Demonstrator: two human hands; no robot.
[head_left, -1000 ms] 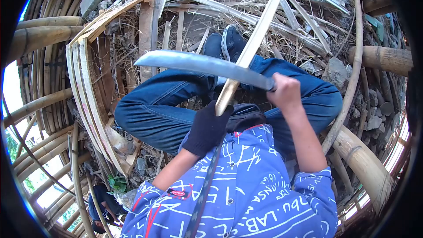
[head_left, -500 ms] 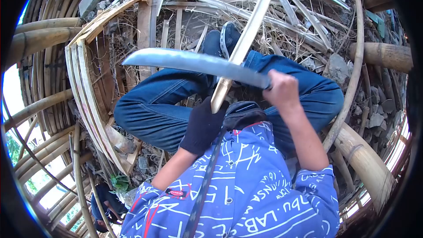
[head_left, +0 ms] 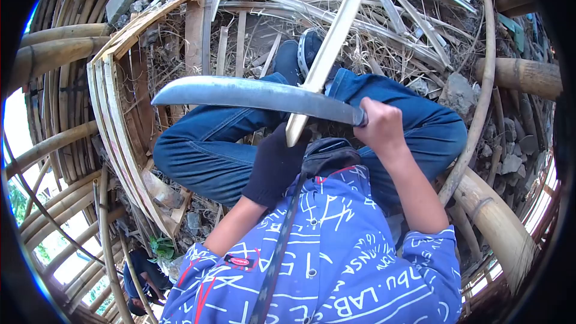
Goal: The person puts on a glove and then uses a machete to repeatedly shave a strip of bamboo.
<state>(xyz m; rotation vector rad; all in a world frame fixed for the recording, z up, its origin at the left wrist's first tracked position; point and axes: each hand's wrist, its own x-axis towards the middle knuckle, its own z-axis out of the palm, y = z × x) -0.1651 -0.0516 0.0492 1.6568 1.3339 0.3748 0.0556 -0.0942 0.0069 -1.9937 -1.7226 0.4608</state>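
The left hand [head_left: 276,165], in a black glove, is closed around the near end of a pale bamboo strip [head_left: 330,48] that slants away from the person's chest up toward the top edge of the view, passing over the crossed legs in blue jeans [head_left: 207,144]. The right hand [head_left: 379,127], bare, is clenched tight on the handle of a long machete [head_left: 252,94] — the handle itself is hidden inside the fist. The blade runs leftward across the lap, its edge laid against the strip just above the gloved hand, the tip reaching out past the left knee. A curved frame of split bamboo [head_left: 117,114] stands beside the left leg — whole bamboo poles [head_left: 498,222] lie at the right edge of the littered ground.
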